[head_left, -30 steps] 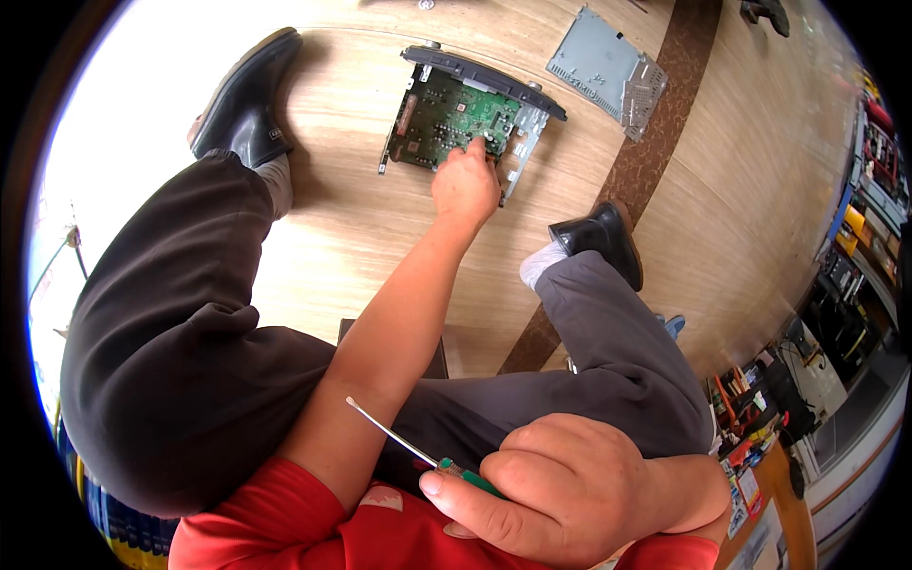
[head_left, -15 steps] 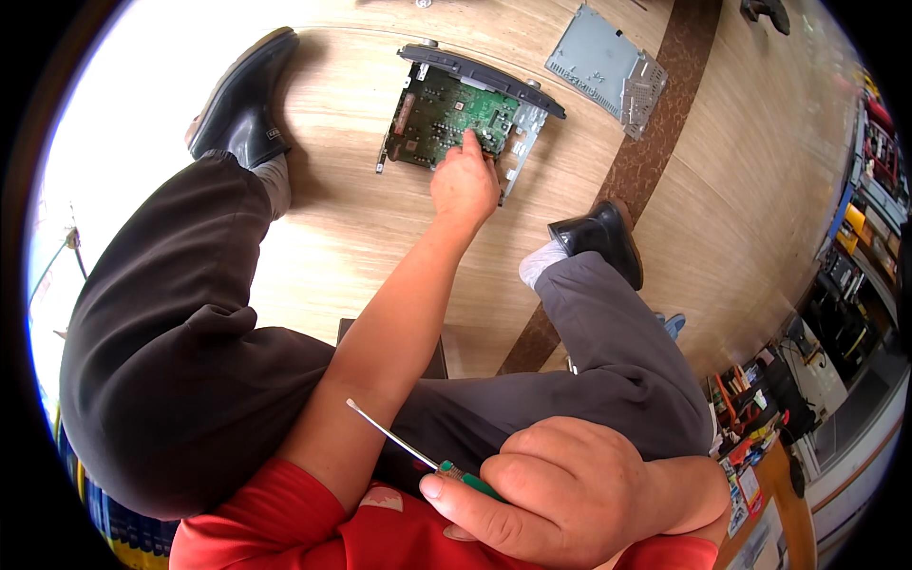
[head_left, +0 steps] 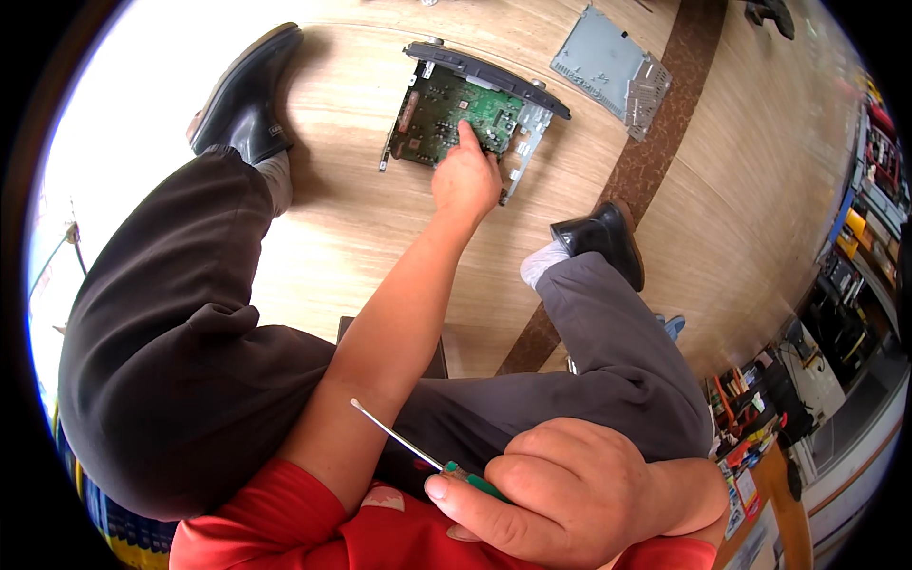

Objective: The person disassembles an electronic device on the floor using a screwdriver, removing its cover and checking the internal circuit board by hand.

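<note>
An opened electronic unit (head_left: 454, 131) lies on the floor between my feet, a green circuit board bare in its metal frame and a dark front panel along its far side. My left hand (head_left: 465, 180) reaches over its near edge. The index finger is stretched out with its tip on or just above the board; the other fingers are bent near the frame's edge and partly hidden. Close to my body, my right hand (head_left: 560, 489) is closed round the green handle of a screwdriver (head_left: 408, 445). Its thin metal shaft points up and left, away from the unit.
A grey metal cover plate (head_left: 608, 71) lies to the unit's right, reaching the brown floor strip (head_left: 665, 133). My black boots (head_left: 249, 104) stand on either side of the unit. Shelves and a bench crowded with tools (head_left: 760, 408) line the right side.
My left index fingertip has slid slightly left and farther across the board. The right hand keeps the screwdriver in almost the same place. The whole view has shifted a little.
</note>
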Demonstrator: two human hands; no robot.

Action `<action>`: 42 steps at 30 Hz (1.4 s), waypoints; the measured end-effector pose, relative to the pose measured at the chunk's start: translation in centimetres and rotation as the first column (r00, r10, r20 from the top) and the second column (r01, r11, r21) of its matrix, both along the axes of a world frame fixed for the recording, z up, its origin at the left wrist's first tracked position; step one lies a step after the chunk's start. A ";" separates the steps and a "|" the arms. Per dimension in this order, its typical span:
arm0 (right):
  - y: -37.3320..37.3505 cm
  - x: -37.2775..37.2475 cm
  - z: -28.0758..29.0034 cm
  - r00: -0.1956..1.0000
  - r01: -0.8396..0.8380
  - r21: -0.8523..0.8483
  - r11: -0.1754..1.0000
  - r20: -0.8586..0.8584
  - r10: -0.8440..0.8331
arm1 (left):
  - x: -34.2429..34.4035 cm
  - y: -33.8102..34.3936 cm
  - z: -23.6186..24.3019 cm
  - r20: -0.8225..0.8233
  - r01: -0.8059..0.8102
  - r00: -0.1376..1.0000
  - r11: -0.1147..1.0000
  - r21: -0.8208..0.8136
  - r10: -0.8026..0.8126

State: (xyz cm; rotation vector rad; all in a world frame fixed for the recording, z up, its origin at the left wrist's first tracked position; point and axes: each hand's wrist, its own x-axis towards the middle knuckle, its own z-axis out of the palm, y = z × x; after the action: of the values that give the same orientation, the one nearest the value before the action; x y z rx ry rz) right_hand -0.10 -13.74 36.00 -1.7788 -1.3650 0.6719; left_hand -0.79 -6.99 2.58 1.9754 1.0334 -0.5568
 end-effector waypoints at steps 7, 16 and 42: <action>-0.6 0.1 -0.1 1.000 0.011 0.014 1.000 -0.007 -0.011 | 0.6 0.8 0.1 -0.030 0.025 0.999 0.998 -0.052 -0.027; -0.1 -0.1 0.3 0.996 0.015 -0.058 0.998 -0.084 -0.020 | 0.3 0.7 -0.2 -0.035 0.073 0.997 0.997 -0.035 -0.074; -0.4 -0.4 -0.4 1.000 -0.019 -0.002 1.000 0.005 0.019 | -0.6 -1.5 0.4 0.035 0.037 0.999 0.996 0.082 -0.040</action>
State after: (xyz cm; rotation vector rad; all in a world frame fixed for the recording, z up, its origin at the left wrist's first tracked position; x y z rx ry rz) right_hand -0.48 -14.17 35.58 -1.7723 -1.3871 0.6801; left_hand -1.41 -8.46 2.93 2.0734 1.0120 -0.5039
